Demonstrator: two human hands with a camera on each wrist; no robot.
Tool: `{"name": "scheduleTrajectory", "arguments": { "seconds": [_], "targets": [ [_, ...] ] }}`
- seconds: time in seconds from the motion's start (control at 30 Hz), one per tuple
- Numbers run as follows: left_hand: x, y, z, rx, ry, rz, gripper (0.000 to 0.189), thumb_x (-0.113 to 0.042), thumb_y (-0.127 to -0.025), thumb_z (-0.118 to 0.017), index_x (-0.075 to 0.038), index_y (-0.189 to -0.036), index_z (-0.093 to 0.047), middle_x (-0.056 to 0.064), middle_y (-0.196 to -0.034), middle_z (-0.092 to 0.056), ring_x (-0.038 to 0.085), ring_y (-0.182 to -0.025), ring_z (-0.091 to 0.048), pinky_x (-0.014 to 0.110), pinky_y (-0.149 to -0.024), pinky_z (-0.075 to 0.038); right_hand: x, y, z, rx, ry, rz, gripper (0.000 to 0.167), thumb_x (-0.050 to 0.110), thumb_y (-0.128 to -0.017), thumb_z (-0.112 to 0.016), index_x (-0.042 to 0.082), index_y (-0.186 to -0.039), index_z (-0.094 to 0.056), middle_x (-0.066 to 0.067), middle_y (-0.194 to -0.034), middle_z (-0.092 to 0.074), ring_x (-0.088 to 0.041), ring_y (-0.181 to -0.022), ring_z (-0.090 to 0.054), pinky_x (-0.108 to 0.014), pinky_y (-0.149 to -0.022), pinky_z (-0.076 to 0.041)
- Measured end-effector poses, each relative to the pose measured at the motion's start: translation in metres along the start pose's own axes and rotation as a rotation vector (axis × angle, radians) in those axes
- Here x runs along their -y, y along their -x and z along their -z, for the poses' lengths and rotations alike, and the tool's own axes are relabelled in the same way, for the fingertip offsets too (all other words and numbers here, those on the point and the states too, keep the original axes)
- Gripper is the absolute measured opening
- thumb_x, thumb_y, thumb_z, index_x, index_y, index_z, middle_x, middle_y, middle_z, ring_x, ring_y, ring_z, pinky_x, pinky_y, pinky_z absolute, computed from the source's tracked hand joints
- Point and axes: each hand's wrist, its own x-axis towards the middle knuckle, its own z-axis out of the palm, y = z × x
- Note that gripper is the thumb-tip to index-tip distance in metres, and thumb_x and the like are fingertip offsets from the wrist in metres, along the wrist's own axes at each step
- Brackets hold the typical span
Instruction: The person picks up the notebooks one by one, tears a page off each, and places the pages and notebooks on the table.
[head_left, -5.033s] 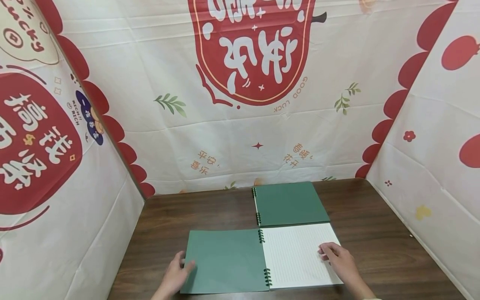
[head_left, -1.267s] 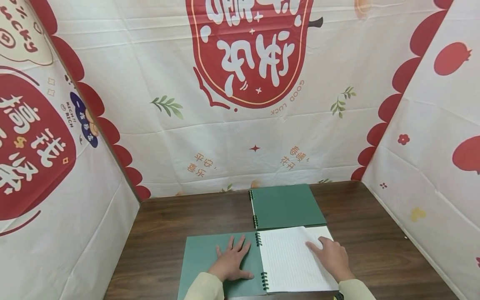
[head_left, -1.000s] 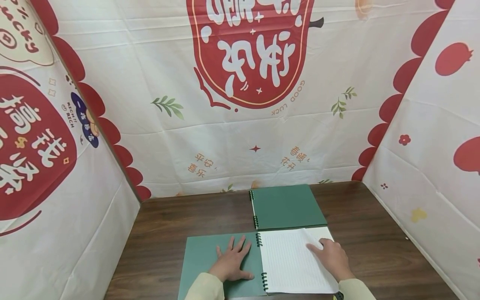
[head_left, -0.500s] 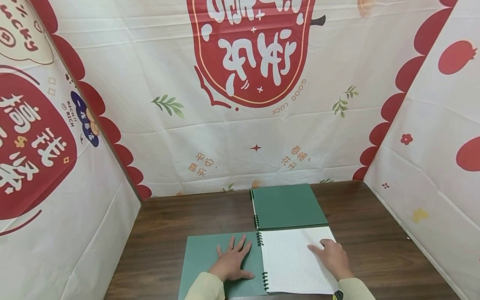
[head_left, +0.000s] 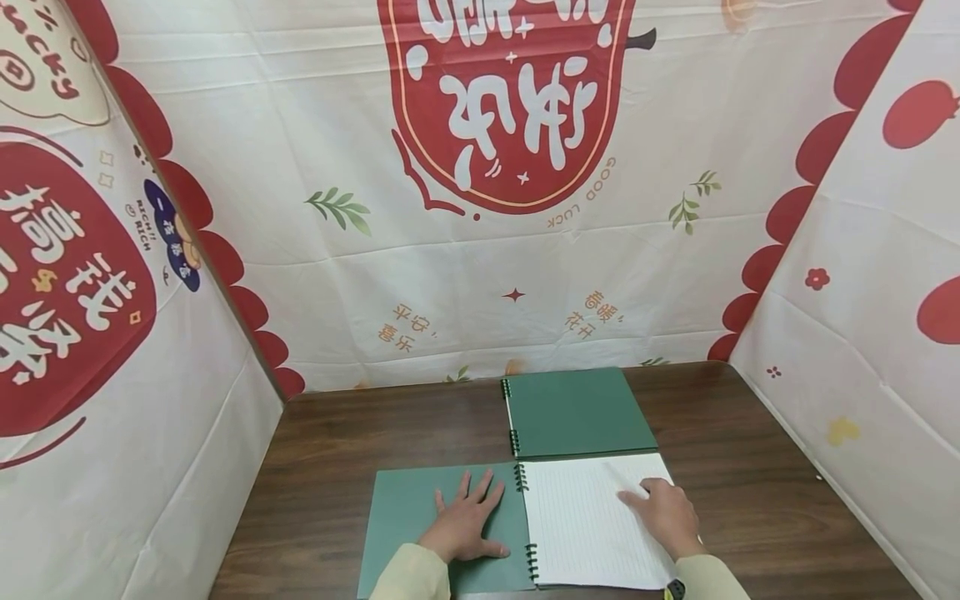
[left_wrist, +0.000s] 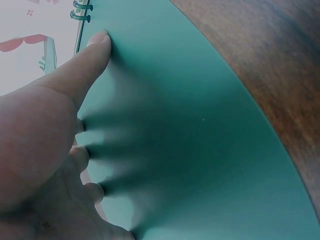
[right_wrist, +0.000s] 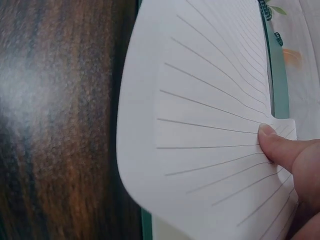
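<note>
In the head view a spiral notebook lies open, its green cover (head_left: 405, 508) to the left and a lined white page (head_left: 570, 517) to the right of the rings. My left hand (head_left: 467, 525) presses on the inside of the cover with spread, straight fingers. In the left wrist view its thumb (left_wrist: 92, 60) points towards the rings. My right hand (head_left: 666, 515) is at the page's right side and pinches the lined sheet (right_wrist: 210, 110). The right wrist view has its thumb (right_wrist: 277, 145) on top of the bent sheet; the other fingers are hidden.
A second green spiral notebook (head_left: 581, 412), shut, lies just behind the open one. Brown wooden table (head_left: 337, 433) shows on both sides. Printed white cloth (head_left: 465, 258) hangs at the back, left and right.
My left hand has moved from the cover's left edge onto its middle. The sheet at my right hand was curled up at its far corner and now lies flatter; both hands have since stayed nearly still.
</note>
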Motion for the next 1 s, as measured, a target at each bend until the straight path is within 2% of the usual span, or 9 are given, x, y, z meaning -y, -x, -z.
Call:
{"name": "scheduleTrajectory", "arguments": {
  "seconds": [0.53,1.0],
  "targets": [
    [0.0024,-0.0023,-0.0023,-0.005,-0.009,-0.004,0.094,-0.063,-0.075,-0.070,-0.032,-0.153,-0.028,-0.005,-0.164,-0.015,0.035,-0.150,-0.013,0.078,-0.103,-0.017,-0.0047,0.0003,0.0027,-0.018,-0.036,0.019,0.041,0.028,-0.084,-0.073,-0.008,-0.104,-0.069,-0.029,-0.105,-0.068,-0.044,-0.094,-0.066,-0.055,-0.077,-0.051],
    [0.0026,-0.0021,-0.0049,-0.012,-0.010,-0.002,0.094,-0.063,-0.075,-0.070,-0.033,-0.153,-0.028,-0.005,-0.164,-0.015,0.035,-0.150,-0.014,0.078,-0.103,-0.017,-0.0061,-0.0010,0.0022,-0.006,-0.051,0.009,0.044,0.027,-0.084,-0.074,-0.009,-0.107,-0.067,-0.030,-0.107,-0.067,-0.045,-0.096,-0.065,-0.055,-0.079,-0.051]
  ]
}}
